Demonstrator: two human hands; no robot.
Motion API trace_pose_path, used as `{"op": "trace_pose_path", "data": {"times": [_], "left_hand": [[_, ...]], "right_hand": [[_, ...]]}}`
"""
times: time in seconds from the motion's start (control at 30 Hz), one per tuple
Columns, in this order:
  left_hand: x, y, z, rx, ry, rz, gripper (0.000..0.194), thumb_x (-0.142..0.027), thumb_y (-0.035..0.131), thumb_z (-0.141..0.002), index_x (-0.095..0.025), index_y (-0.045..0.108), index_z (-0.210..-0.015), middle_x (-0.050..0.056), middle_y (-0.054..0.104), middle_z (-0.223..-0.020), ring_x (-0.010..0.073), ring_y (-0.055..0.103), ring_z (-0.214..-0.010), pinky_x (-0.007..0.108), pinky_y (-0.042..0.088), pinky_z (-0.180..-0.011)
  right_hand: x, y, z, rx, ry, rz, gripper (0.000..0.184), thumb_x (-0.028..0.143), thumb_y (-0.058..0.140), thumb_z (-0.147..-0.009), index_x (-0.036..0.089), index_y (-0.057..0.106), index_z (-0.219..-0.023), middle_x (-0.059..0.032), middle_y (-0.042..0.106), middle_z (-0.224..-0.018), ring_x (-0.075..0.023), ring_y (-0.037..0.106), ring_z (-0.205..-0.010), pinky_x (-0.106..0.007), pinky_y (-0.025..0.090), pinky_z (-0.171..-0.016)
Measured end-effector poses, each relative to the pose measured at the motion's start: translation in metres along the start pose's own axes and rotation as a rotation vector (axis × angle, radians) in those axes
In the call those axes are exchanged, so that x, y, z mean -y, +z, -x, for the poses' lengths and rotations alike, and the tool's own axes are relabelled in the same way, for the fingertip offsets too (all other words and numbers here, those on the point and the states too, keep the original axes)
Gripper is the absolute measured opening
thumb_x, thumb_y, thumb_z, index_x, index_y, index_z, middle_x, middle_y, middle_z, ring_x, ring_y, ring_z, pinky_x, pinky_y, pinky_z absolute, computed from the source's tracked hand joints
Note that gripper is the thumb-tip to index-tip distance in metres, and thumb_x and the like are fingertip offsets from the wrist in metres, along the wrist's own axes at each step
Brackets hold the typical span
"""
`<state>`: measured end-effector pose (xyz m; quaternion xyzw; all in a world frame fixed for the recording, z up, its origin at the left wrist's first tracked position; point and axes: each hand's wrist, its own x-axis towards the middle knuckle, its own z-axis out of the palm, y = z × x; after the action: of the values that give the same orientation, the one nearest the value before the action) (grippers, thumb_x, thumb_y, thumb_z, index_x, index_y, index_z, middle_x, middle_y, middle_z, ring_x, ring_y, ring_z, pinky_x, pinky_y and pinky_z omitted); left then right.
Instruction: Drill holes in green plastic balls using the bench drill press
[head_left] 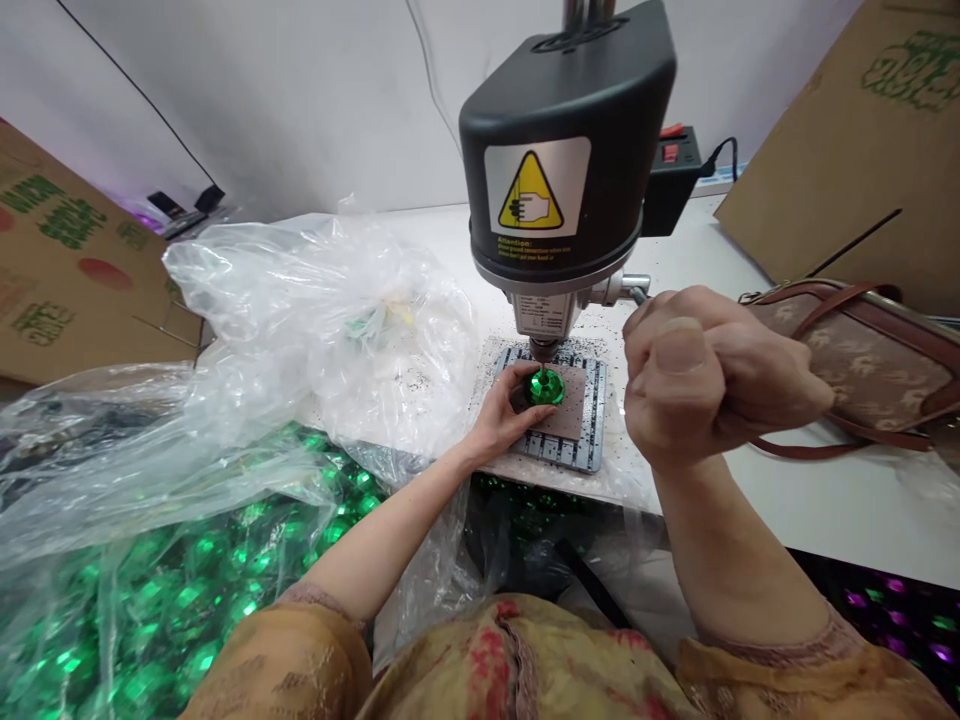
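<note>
Drill press w/ black head stands on white worktop. Front sticker: yellow warning triangle w/ a hand pictogram; below it, yellow print reads "Attention:", then two smaller lines, "ground connection" just about legible, rest too fine. Silver data plate under the head has several rows of text, too small to read.

L hand pinches a green faceted ball betw. thumb & fingers, directly under the chuck, w/ the bit at its top. Ball sits over a flat brown board on the grooved metal base; dark chips scattered around. R hand is a closed fist, up off the worktop, around the press lever, grip mostly hidden.

Carton at far L has green lettering & red ovals, tilted, can't make out words; R carton has green print, also unreadable. Brown patterned handbag near R hand. Clear plastic bag L of press; more green balls under plastic, lower L.
</note>
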<state>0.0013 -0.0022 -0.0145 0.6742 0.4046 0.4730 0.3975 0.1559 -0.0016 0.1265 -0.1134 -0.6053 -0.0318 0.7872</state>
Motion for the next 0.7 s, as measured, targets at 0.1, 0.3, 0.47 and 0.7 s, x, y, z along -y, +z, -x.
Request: {"op": "trace_pose_path", "data": {"times": [0.1, 0.3, 0.47, 0.7], "left_hand": [[0.002, 0.000, 0.000, 0.002, 0.006, 0.001, 0.052, -0.044, 0.075, -0.078, -0.021, 0.052, -0.119, 0.010, 0.060, -0.118, 0.0237, 0.058, -0.112, 0.042, 0.047, -0.100], [0.008, 0.000, 0.001, 0.008, 0.013, 0.001, 0.054, -0.044, 0.075, -0.078, -0.022, 0.051, -0.122, 0.009, 0.059, -0.119, 0.0238, 0.058, -0.113, 0.041, 0.047, -0.100], [0.007, 0.000, 0.001, 0.000, 0.019, -0.013, 0.054, -0.045, 0.075, -0.078, -0.023, 0.051, -0.121, 0.009, 0.060, -0.119, 0.0252, 0.058, -0.113, 0.043, 0.047, -0.100], [0.009, 0.000, 0.001, 0.014, 0.009, -0.009, 0.055, -0.044, 0.075, -0.078, -0.022, 0.049, -0.121, 0.010, 0.059, -0.124, 0.0254, 0.057, -0.117, 0.044, 0.045, -0.103]], "right_hand": [[-0.001, -0.003, 0.005, 0.018, -0.026, 0.004, 0.044, 0.015, 0.054, -0.086, 0.019, 0.021, -0.057, 0.0055, 0.032, -0.047, -0.0062, 0.032, -0.038, -0.024, 0.033, -0.037], [-0.004, -0.006, 0.012, 0.051, -0.057, 0.097, 0.043, 0.021, 0.054, -0.087, 0.020, 0.022, -0.058, 0.0051, 0.035, -0.047, -0.0063, 0.035, -0.036, -0.023, 0.034, -0.036], [-0.013, -0.004, 0.017, 0.032, -0.161, -0.001, 0.042, 0.012, 0.056, -0.081, 0.020, 0.022, -0.058, 0.0061, 0.034, -0.046, -0.0055, 0.032, -0.034, -0.024, 0.031, -0.034], [-0.020, -0.011, 0.028, 0.093, -0.226, -0.035, 0.042, 0.012, 0.055, -0.078, 0.019, 0.019, -0.057, 0.0084, 0.034, -0.042, -0.0058, 0.032, -0.030, -0.023, 0.030, -0.031]]}}
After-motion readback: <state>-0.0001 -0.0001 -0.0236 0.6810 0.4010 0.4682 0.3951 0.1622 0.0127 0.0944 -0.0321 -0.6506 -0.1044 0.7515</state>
